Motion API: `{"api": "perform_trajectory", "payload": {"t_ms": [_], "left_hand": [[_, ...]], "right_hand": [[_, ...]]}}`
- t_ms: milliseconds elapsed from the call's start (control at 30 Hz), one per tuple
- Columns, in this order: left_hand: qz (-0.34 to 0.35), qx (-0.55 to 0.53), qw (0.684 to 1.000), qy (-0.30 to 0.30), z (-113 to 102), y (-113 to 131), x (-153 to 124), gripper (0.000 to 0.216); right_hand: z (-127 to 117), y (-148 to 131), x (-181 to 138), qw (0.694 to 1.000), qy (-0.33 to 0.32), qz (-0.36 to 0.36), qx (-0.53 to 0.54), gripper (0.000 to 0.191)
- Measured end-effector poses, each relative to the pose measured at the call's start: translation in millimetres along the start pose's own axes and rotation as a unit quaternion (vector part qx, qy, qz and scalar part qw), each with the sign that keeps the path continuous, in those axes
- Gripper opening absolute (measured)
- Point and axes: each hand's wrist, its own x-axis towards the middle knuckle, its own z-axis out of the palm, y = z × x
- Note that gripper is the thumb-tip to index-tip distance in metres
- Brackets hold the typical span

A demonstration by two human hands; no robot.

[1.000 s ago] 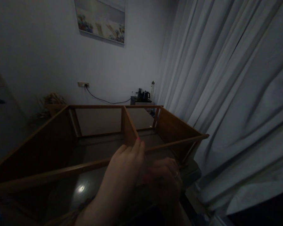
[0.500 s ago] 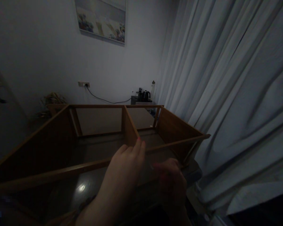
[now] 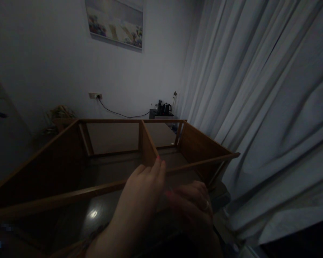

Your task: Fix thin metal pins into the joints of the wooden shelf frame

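Note:
A brown wooden shelf frame (image 3: pixel 196 165) lies in front of me, its boards standing on edge. My left hand (image 3: pixel 145 182) grips it where the middle board (image 3: pixel 150 143) meets the near rail, fingertips resting on the board's end. Lower and to the right, my right hand (image 3: pixel 192 204) is in front of the near rail with curled fingers, a ring on one of them. It is dim and slightly blurred. A thin pale sliver shows by its fingertips; what it holds I cannot make out.
White curtains (image 3: pixel 258 107) hang close along the right side. Behind the frame, a black kettle (image 3: pixel 167 108) stands on a small cabinet, with a cord running to a wall socket (image 3: pixel 95 96). A dried-looking plant (image 3: pixel 60 111) is at the back left.
My right hand has turned, its fingertips shifting slightly left and down, and the ring has come into view. My left hand and the shelf frame have stayed in place.

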Motion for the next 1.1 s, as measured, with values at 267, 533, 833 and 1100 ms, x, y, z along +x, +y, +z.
{"api": "perform_trajectory", "payload": {"t_ms": [267,533,833,1100], "left_hand": [[-0.006,0.011,1.0,0.023,5.0,-0.2,-1.8,0.052],[0.004,0.013,0.999,0.043,9.3,0.5,-2.3,0.053],[-0.005,0.011,1.0,0.026,7.2,-0.7,-0.5,0.054],[-0.005,0.014,0.999,0.038,7.5,-0.5,-0.4,0.055]], "right_hand": [[5.3,4.0,-3.7,0.999,0.019,0.042,-0.001,0.023],[3.9,5.5,-2.8,0.996,0.054,0.076,-0.006,0.007],[18.9,-24.1,7.6,0.984,0.047,0.17,0.029,0.021],[15.7,-18.7,6.4,0.986,0.017,0.166,0.0,0.018]]}}
